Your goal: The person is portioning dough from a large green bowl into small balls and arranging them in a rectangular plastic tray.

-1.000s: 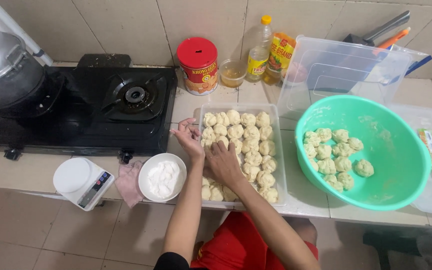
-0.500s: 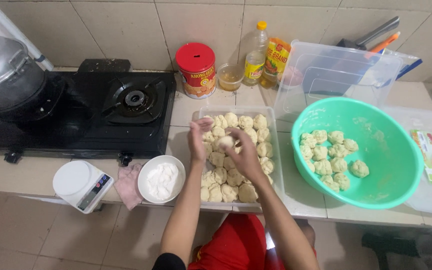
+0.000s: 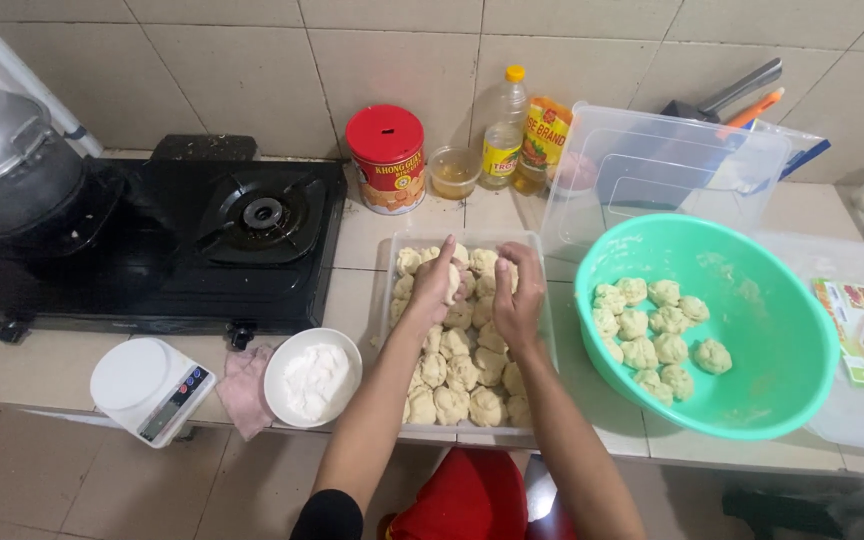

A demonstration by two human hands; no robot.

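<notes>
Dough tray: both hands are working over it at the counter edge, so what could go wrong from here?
1. The tray sits at the counter's front edge; a push from the left hand or right hand might tip it off.
2. The dough balls lie packed touching, so they may stick together.

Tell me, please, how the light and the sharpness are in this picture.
Head view: soft, even indoor light with only faint shadows; a pale sheen on the green bowl; straight edges bow slightly toward the frame borders; both hands, left and right, and the dough tray look sharp.
</notes>
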